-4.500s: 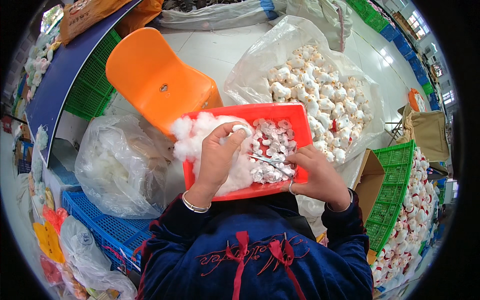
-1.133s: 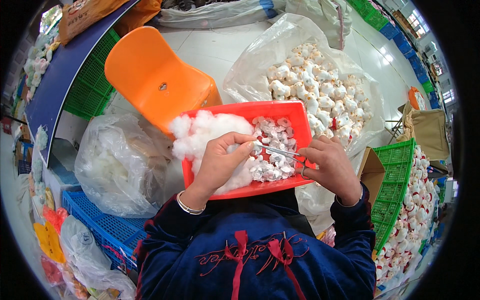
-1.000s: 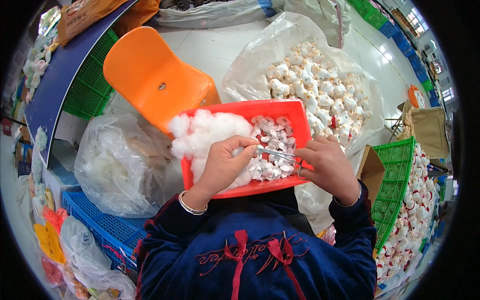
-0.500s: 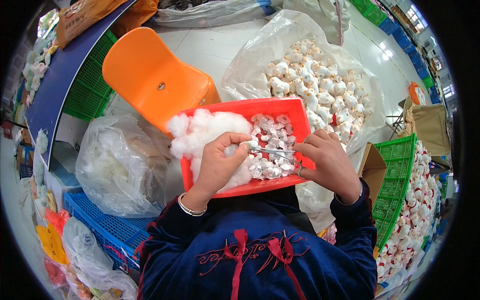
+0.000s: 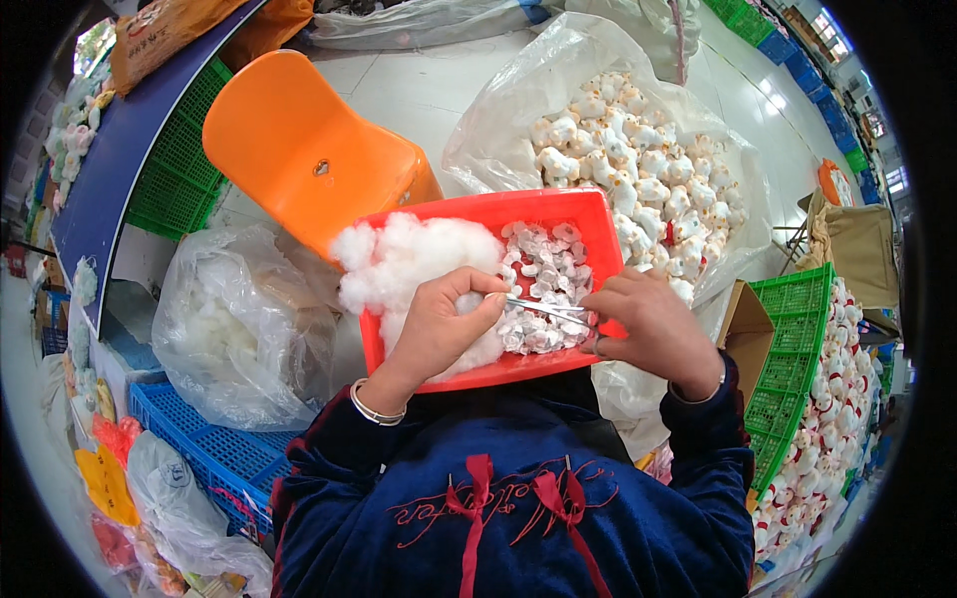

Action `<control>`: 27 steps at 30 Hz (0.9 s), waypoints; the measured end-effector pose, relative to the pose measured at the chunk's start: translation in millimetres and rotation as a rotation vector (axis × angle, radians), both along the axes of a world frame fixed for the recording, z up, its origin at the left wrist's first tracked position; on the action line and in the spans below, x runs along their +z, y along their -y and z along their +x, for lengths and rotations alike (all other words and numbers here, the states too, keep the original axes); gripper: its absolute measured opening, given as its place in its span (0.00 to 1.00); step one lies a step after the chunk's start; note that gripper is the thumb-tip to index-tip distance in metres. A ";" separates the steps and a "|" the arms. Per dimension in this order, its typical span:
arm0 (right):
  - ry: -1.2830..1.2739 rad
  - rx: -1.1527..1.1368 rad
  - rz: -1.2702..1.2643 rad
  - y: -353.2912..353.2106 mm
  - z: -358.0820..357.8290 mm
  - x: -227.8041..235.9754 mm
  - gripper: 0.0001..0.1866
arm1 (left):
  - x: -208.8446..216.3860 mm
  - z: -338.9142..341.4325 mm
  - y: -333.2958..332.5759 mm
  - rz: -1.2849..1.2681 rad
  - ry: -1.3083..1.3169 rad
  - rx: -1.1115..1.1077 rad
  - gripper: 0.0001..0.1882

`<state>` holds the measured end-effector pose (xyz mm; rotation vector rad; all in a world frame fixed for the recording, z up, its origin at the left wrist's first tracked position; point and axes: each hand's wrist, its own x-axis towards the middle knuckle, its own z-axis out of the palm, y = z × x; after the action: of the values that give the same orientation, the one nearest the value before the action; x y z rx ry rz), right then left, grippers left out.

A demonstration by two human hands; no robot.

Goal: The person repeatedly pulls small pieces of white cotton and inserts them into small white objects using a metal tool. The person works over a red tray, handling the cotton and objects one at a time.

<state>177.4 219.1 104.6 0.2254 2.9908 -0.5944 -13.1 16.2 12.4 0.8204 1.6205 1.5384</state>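
Observation:
My right hand [image 5: 648, 324] is closed around the handles of metal forceps [image 5: 553, 310]. They point left, and their tips reach the fingers of my left hand [image 5: 449, 317]. There my left thumb and forefinger pinch something small and whitish, mostly hidden by the fingers. Below both hands is a red plastic tub [image 5: 454, 208], resting by my lap. Fluffy white stuffing [image 5: 409, 254] fills its left part and spills over the rim. Many small flat white-and-silvery pieces [image 5: 548, 261] lie in its right part.
A clear bag of small white plush toys [image 5: 608, 149] lies beyond the tub. An orange chair [image 5: 309, 149] stands far left, near a bag of stuffing [image 5: 239, 329] and a blue crate [image 5: 219, 448]. To the right are a cardboard box [image 5: 746, 334] and a green crate [image 5: 793, 349].
The forceps have tilted slightly, and my right fingers have closed further over their handles. My left fingertips have shifted a little, and the white piece between them shows less.

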 end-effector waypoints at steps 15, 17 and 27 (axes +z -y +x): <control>0.172 0.001 0.308 -20.6 -13.1 -47.2 0.11 | 0.5 -15.5 4.5 -0.094 0.017 -0.061 0.09; 0.218 0.051 0.389 -17.7 -20.3 -65.5 0.06 | 5.6 -15.2 6.8 -0.092 0.080 -0.059 0.09; 0.224 0.098 0.619 -15.7 -28.1 -74.4 0.05 | 1.2 -12.7 11.0 -0.060 0.060 -0.048 0.09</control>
<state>149.3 234.8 30.2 0.1645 2.8451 0.3572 -25.8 5.2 13.6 0.7678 1.5852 1.4602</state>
